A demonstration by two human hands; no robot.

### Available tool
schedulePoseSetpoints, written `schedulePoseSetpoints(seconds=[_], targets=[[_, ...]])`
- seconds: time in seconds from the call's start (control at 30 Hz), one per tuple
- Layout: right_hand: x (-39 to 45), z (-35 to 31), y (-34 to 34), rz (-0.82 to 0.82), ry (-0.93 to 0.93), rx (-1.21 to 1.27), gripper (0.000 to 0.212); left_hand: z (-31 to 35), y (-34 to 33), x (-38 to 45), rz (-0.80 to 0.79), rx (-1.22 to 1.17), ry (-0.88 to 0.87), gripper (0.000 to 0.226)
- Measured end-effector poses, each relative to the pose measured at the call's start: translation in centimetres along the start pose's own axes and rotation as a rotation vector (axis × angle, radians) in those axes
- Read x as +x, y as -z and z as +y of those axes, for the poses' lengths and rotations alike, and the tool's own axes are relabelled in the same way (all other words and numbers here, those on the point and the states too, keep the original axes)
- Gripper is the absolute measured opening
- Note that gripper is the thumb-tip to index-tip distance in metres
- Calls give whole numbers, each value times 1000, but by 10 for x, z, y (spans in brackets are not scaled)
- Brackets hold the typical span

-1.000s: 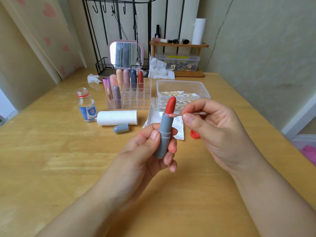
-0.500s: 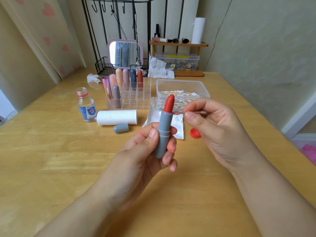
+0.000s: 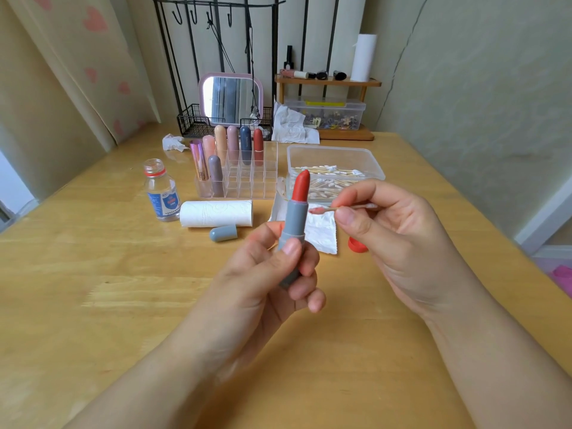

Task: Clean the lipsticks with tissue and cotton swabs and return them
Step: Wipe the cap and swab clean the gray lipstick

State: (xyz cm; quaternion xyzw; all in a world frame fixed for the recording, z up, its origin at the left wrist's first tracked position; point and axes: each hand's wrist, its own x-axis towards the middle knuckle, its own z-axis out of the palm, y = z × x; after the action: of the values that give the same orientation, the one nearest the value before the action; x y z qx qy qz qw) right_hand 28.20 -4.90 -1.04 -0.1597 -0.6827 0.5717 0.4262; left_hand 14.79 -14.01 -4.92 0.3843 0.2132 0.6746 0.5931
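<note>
My left hand [image 3: 263, 274] grips a grey lipstick [image 3: 294, 221] upright, its red stick wound out at the top. My right hand [image 3: 399, 236] pinches a cotton swab [image 3: 328, 209] whose pink-stained tip sits just right of the grey tube's rim. The lipstick's grey cap [image 3: 223, 233] lies on the table by a white tissue roll [image 3: 216, 213]. A flat tissue sheet [image 3: 320, 230] lies behind the lipstick. Several capped lipsticks stand in a clear organiser [image 3: 247, 181].
A clear box of cotton swabs [image 3: 334, 164] stands behind my hands. An open small bottle [image 3: 161, 190] is at the left, and its red cap [image 3: 356, 245] lies by my right hand. A mirror [image 3: 230, 99], crumpled tissues and a wooden shelf line the back.
The swab tip has slid from the red stick down to the rim of the grey tube. The lipstick has tilted slightly and stays in my left hand.
</note>
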Motion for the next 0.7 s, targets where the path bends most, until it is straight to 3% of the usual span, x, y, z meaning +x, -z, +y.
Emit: schedulePoseSetpoints(seconds=[0.3,0.53,0.7], targets=[[-1,1,-1,19,53,-147,13,-2,1,1,-31,31,4,25],[-2,4,-4,3,88,-197,2,0,-4,-1,58,90,-10,16],[-4,2,-6,16,149,-269,8,3,-2,-2,-38,81,-42,24]])
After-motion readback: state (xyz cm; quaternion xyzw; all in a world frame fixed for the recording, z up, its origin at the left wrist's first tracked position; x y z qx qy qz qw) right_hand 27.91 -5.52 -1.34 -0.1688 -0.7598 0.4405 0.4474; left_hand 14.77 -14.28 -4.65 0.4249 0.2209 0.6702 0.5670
